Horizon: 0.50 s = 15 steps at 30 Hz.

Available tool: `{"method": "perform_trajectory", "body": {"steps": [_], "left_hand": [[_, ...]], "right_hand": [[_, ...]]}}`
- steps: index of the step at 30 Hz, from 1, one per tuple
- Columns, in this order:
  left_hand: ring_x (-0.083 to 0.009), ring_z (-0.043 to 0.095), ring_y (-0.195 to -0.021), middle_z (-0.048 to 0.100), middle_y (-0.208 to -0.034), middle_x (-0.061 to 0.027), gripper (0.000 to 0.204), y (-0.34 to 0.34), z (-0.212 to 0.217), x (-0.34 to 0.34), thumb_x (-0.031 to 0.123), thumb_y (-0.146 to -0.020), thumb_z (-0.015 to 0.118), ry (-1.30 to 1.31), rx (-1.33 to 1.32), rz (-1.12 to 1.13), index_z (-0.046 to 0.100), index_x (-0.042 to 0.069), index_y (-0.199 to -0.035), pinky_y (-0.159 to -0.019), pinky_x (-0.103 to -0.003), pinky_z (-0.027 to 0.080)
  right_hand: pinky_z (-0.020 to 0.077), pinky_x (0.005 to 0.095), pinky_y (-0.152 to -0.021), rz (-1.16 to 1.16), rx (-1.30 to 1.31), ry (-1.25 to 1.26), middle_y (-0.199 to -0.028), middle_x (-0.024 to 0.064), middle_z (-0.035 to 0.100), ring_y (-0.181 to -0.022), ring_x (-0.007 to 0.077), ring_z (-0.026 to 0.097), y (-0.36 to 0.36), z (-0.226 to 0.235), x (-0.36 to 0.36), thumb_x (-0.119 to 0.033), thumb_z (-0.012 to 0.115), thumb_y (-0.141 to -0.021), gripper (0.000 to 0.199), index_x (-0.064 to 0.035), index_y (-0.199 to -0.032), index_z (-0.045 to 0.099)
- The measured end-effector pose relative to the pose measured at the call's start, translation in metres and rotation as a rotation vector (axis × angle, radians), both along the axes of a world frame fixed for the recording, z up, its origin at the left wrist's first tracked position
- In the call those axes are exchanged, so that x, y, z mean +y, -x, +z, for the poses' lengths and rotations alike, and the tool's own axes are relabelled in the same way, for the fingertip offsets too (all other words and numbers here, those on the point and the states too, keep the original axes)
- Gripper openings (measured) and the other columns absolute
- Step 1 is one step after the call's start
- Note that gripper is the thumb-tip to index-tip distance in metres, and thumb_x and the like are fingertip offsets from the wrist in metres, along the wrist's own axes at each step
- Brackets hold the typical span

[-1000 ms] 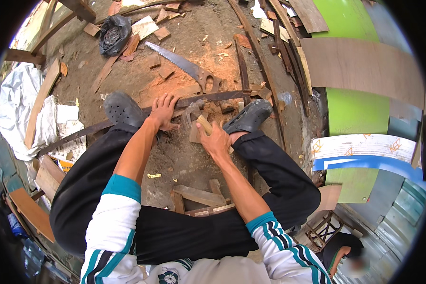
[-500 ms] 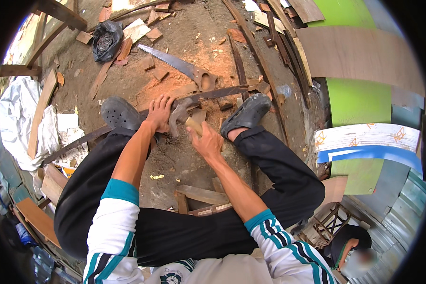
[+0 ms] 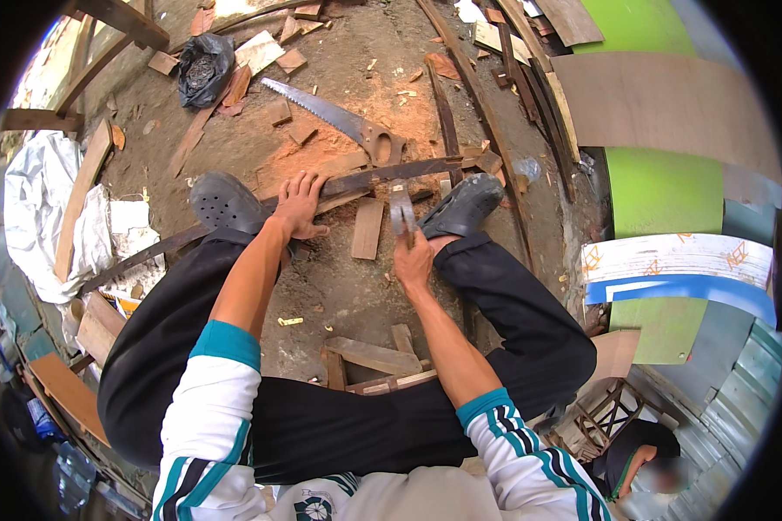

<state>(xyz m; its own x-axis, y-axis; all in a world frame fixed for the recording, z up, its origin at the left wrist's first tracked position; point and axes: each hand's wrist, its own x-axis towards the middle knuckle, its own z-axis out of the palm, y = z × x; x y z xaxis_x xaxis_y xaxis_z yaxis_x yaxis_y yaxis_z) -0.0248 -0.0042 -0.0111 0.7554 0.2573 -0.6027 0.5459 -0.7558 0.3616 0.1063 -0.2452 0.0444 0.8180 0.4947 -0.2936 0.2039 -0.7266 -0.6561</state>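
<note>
A claw hammer [image 3: 400, 205] is held upright in my right hand [image 3: 414, 259], its fingers closed round the handle, beside my right shoe. The hammer's metal head stands above the fist, and most of the handle is hidden. My left hand [image 3: 297, 208] lies with its fingers stretched out on a long dark wooden strip [image 3: 356, 181], which runs across the ground in front of both shoes. Between the hands lies a short flat piece of wood [image 3: 367, 229]. Just beyond the strip is a handsaw [image 3: 356, 126] with a wooden handle, on reddish sawdust.
A black plastic bag [image 3: 206, 69] with small dark pieces sits at far left, among wood offcuts. Long wooden strips [image 3: 482, 113] lie at right beside green and brown panels [image 3: 660, 187]. White sheeting [image 3: 39, 208] lies left. Another person [image 3: 639, 456] is at lower right.
My right hand has swung the hammer rightward, away from my left hand, uncovering the short wood piece. My left hand stays on the strip, its thumb now spread out.
</note>
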Motion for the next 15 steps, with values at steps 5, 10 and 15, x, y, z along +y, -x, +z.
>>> {"method": "perform_trajectory", "body": {"steps": [5,10,15], "left_hand": [[-0.0396,0.006,-0.154,0.016,-0.163,-0.0186,0.121,0.0,0.006,0.002,0.052,-0.072,0.085,0.014,0.022,0.003,0.011,0.014,-0.16,-0.122,-0.058,0.008],[-0.0403,0.007,-0.154,0.017,-0.163,-0.0181,0.121,-0.003,0.004,-0.001,0.051,-0.071,0.085,0.007,0.011,-0.006,0.011,0.014,-0.16,-0.122,-0.058,0.009],[-0.0402,0.008,-0.154,0.018,-0.163,-0.0173,0.122,0.003,0.003,0.001,0.05,-0.07,0.086,0.014,-0.033,0.007,0.011,0.016,-0.16,-0.122,-0.058,0.009]], "right_hand": [[0.0404,0.0495,-0.057,0.146,-0.197,-0.265,-0.072,0.0194,0.06,-0.059,0.0377,0.057,-0.012,-0.026,-0.014,-0.021,0.054,-0.099,0.024,0.0001,-0.089,0.058],[0.0439,0.0509,-0.062,0.045,-0.058,-0.073,-0.071,0.0242,0.059,-0.066,0.046,0.06,-0.013,-0.031,0.017,-0.015,0.054,-0.096,0.022,0.0045,-0.102,0.061],[0.0424,0.0436,-0.059,0.012,-0.148,-0.224,-0.068,0.0168,0.057,-0.061,0.0343,0.056,-0.002,-0.033,0.007,-0.035,0.051,-0.102,0.039,0.0012,-0.089,0.058]]}}
